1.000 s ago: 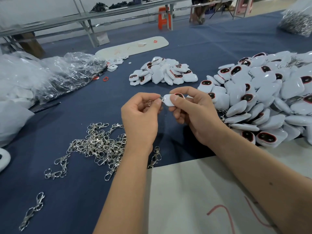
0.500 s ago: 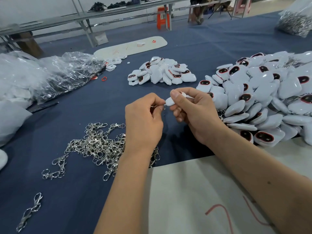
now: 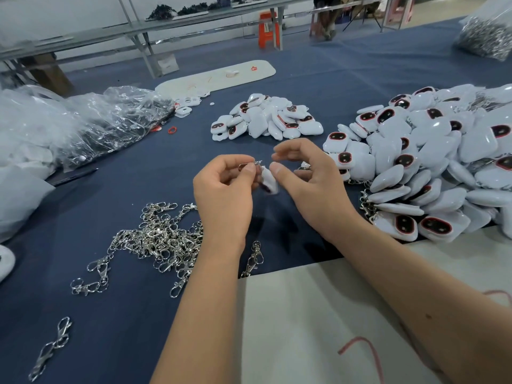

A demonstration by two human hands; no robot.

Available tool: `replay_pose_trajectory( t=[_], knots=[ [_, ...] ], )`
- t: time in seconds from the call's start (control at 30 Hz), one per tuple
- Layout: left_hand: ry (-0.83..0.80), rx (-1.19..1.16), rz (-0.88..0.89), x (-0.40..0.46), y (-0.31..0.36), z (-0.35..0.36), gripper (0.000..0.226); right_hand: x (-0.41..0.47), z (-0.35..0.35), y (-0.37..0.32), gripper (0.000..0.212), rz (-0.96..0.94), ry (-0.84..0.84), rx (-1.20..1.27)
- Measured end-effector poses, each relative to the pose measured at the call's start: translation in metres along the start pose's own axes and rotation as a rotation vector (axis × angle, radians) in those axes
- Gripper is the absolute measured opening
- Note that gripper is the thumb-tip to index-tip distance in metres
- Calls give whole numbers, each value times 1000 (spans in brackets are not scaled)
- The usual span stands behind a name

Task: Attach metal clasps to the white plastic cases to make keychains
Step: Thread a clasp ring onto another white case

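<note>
While a metal clasp (image 3: pixel 250 165) is pinched between the thumb and forefinger of the left hand (image 3: pixel 224 194), a white case (image 3: pixel 268 179) is seen hanging from it, blurred, above the blue cloth (image 3: pixel 133 173). The right hand (image 3: pixel 306 176) is held just beside the case with thumb and fingers curved and parted; whether the thumb touches the case cannot be told. A tangle of loose clasps (image 3: pixel 155 239) is noted on the cloth below the left hand. A small heap of cases (image 3: pixel 266 119) lies beyond the hands, and a large heap (image 3: pixel 432 162) to the right. Clear plastic bags (image 3: pixel 91 123) are noted at the left.
</note>
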State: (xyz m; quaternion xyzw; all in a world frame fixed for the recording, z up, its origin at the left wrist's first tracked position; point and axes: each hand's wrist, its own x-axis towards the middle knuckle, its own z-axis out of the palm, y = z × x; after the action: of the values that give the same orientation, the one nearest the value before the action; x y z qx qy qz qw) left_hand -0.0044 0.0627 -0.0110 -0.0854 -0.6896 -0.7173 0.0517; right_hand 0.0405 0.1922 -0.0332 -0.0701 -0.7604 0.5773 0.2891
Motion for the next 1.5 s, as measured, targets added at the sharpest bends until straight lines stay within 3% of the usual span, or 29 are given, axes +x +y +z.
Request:
replay_pose_trajectory(
  t=[0.13, 0.23, 0.77, 1.1, 1.5],
  knots=[
    [-77, -170, -120, 1, 4, -1, 17, 2, -2, -1, 28, 50, -151, 175],
    [-107, -220, -174, 1, 5, -3, 18, 1, -1, 0, 18, 45, -189, 208],
    [-138, -63, 39, 2, -1, -4, 19, 0, -3, -2, 14, -10, -180, 249],
    [-206, 86, 201, -2, 1, -1, 19, 3, -4, -5, 17, 109, -72, 355],
    [-177, 153, 105, -3, -2, 1, 15, 2, 0, -6, 19, 38, 121, 142]
  ],
)
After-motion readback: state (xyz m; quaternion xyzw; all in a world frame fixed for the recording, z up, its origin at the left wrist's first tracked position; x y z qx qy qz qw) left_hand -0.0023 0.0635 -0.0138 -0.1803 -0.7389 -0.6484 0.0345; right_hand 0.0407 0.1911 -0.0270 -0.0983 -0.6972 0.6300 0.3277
